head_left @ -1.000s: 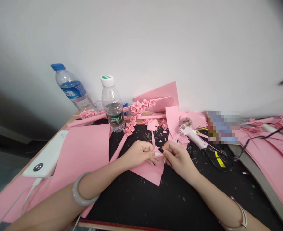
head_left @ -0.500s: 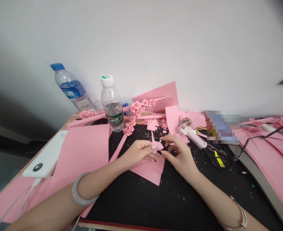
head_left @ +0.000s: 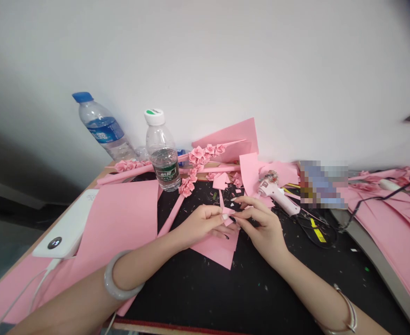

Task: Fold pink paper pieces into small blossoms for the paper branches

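Between my hands is a small piece of pink paper (head_left: 228,218), roughly square. My left hand (head_left: 205,224) pinches its left side, thumb on top and fingers underneath. My right hand (head_left: 259,223) grips the right edge between thumb and index finger, the other fingers curled above. Beneath the left fingers lies a larger pink paper sheet (head_left: 215,251) on the black mat (head_left: 260,288). Just beyond my hands are a small folded pink piece (head_left: 221,180) and a rolled paper stem with pink paper flowers (head_left: 186,186).
A water bottle (head_left: 163,158) and a blue-capped bottle (head_left: 105,128) stand at the back left. Behind my right hand lies a pink glue gun (head_left: 278,195) with its cord. A white power bank (head_left: 65,228) rests on pink sheets at left; a pink paper stack (head_left: 393,223) lies right.
My right thumb and index finger have closed onto the paper's right edge, where they were spread before. The piece has turned slightly in my left hand. The power bank display now shows digits.
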`<state>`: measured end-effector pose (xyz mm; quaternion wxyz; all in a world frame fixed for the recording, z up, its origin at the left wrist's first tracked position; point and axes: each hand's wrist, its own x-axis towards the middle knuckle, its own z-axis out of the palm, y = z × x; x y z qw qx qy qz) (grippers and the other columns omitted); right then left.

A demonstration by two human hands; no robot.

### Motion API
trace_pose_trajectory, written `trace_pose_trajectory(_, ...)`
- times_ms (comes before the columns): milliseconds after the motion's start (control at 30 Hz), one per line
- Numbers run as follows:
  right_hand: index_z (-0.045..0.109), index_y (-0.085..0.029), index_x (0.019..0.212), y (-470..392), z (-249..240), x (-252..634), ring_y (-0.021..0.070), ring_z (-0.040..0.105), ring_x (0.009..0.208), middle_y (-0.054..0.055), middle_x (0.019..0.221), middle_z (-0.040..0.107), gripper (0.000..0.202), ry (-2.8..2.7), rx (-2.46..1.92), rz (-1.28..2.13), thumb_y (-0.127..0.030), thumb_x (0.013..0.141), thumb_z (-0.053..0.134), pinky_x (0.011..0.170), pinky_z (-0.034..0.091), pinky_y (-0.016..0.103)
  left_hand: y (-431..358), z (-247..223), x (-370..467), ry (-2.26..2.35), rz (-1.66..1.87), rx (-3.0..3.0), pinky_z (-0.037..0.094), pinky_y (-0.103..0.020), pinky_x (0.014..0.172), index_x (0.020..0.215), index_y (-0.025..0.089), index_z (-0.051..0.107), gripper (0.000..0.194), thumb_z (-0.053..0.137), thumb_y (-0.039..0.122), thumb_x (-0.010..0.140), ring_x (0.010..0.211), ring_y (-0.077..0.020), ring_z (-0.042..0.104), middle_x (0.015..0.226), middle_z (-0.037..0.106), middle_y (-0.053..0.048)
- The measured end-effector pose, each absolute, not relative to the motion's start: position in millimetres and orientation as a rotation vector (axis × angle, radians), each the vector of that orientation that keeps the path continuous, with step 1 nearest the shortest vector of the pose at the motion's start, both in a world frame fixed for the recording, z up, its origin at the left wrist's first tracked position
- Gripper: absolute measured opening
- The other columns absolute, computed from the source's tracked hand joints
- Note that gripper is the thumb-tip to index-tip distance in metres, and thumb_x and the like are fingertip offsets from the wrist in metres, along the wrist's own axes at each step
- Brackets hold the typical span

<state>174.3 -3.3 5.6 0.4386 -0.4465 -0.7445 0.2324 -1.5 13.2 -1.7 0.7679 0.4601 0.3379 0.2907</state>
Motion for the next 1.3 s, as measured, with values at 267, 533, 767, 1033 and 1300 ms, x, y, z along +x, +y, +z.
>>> trace_pose_trajectory(267, 0.056, -0.020, 0.065, -3, 4, 173, 0.0187, 0.055, 0.081, 0.006, 0.093, 0.053, 0.014, -1.847, -1.102, 0.739, -0.017, 0.078, 0.057, 0.071, 0.047, 0.033, 13, -2, 0, 0.706, 0.669, 0.992, 0.051, -0.039, 0.075, 0.090, 0.013, 0.062, 0.024, 0.059, 0.033, 0.076, 0.077, -0.0198, 0.064, 0.076, 0.063, -0.004)
trace_pose_trajectory(533, 0.051, -0.019, 0.066, -2, 2, 169, 0.0170, 0.054, 0.079, 0.006, 0.090, 0.050, 0.015, -1.646, -1.123, 1.040, -0.021, 0.081, 0.054, 0.057, 0.046, 0.026, 10, 0, 0, 0.704, 0.663, 1.087, 0.052, -0.039, 0.074, 0.088, 0.013, 0.059, 0.023, 0.055, 0.034, 0.079, 0.082, -0.0216, 0.064, 0.082, 0.064, -0.007)
trace_pose_trajectory(767, 0.047, -0.018, 0.066, -3, 2, 167, 0.0099, 0.050, 0.057, 0.003, 0.086, 0.049, 0.015, -1.486, -1.137, 1.206, -0.022, 0.079, 0.055, 0.050, 0.046, 0.024, 8, 3, 2, 0.677, 0.673, 1.152, 0.051, -0.035, 0.073, 0.082, 0.013, 0.057, 0.020, 0.052, 0.032, 0.080, 0.082, -0.0202, 0.062, 0.083, 0.064, -0.007)
trace_pose_trajectory(1033, 0.048, -0.017, 0.063, -7, 2, 162, 0.0072, 0.048, 0.053, 0.002, 0.082, 0.050, 0.018, -1.475, -1.110, 1.238, -0.021, 0.077, 0.057, 0.047, 0.043, 0.021, 5, 0, 3, 0.831, 0.728, 1.336, 0.047, -0.023, 0.063, 0.072, 0.011, 0.058, 0.010, 0.061, 0.021, 0.073, 0.063, -0.0124, 0.061, 0.065, 0.064, -0.002)
trace_pose_trajectory(1300, 0.048, -0.018, 0.065, -6, -4, 164, 0.0081, 0.047, 0.054, 0.002, 0.083, 0.048, 0.016, -1.479, -1.110, 1.186, -0.022, 0.077, 0.058, 0.045, 0.041, 0.021, 6, -3, 4, 0.837, 0.716, 1.340, 0.050, -0.027, 0.066, 0.066, 0.013, 0.056, 0.014, 0.058, 0.024, 0.074, 0.067, -0.0154, 0.062, 0.064, 0.061, -0.001)
